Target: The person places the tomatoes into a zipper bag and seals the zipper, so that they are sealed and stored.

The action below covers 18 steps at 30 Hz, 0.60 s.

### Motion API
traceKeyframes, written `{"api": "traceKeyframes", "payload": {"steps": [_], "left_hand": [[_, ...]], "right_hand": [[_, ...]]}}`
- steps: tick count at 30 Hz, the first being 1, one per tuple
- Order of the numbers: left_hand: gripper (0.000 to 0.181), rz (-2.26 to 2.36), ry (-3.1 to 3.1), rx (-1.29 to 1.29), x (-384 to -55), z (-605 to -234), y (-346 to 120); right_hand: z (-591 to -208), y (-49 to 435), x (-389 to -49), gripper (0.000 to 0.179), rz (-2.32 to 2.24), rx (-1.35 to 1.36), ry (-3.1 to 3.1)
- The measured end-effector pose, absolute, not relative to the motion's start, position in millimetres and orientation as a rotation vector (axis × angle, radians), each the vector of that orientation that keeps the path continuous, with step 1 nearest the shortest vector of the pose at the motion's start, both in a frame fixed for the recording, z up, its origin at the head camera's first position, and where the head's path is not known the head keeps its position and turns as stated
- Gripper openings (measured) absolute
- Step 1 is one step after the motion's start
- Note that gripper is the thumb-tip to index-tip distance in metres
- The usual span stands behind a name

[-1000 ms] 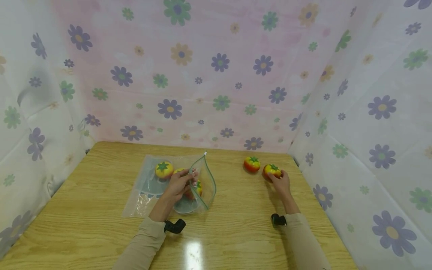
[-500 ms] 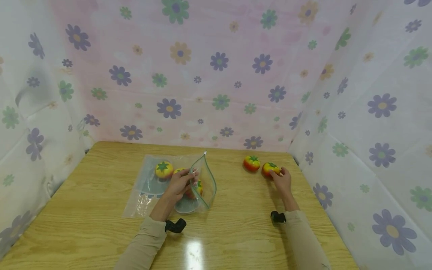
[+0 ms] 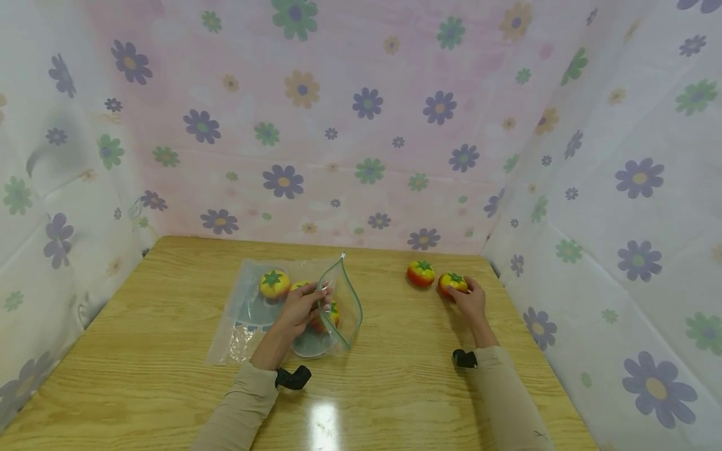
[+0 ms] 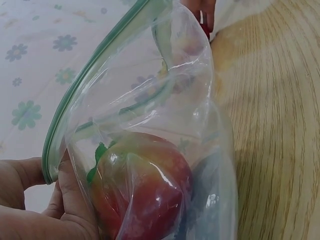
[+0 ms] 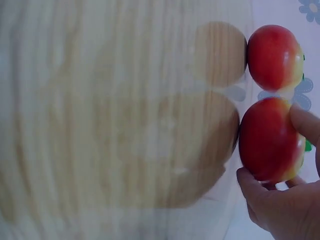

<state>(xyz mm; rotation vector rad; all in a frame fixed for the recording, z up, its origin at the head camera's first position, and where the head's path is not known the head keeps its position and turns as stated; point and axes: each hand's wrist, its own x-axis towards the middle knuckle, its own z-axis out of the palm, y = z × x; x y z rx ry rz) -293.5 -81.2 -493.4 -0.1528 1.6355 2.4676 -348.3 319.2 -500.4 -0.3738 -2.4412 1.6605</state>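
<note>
Tomato in hand (image 3: 452,281): red below, yellow above, green crown. Location: far right part of the wooden table (image 3: 395,388); whether resting or barely lifted, cannot tell. Glossy skin, probably a moulded imitation; judged light, firm, slightly slippery, not fragile. Best hold: the flanks at their widest, thumb opposing fingers, crown left free.

Right hand (image 3: 472,304): partly closed, thumb and fingers curled about the tomato's sides.

Second tomato (image 3: 420,274): same pattern; just beside the first, to its left and slightly farther; untouched.

Clear zip bag (image 3: 239,341): left of centre, lying on the table, mouth gaping toward the right; at least three bagged tomatoes (image 3: 274,285) inside. Film judged limp and slick; best taken by the stiffer green rim (image 4: 74,87).

Left hand (image 3: 294,313): nearly closed, thumb and fingers pinching the bag's mouth.

Surround: floral cloth (image 3: 361,69), far side and both flanks.

Change against one second ago: right hand and its tomato sit slightly farther and more left; left hand and bag essentially unaltered.
</note>
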Motion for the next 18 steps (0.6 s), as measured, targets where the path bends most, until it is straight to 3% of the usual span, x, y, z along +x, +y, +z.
{"api": "traceKeyframes", "payload": {"steps": [18], "left_hand": [[0.04, 2.46, 1.64, -0.173, -290.6, -494.9, -82.3]], "right_hand": [[-505.6, 323.1, -349.9, 0.065, 1.56, -0.383, -2.41]]}}
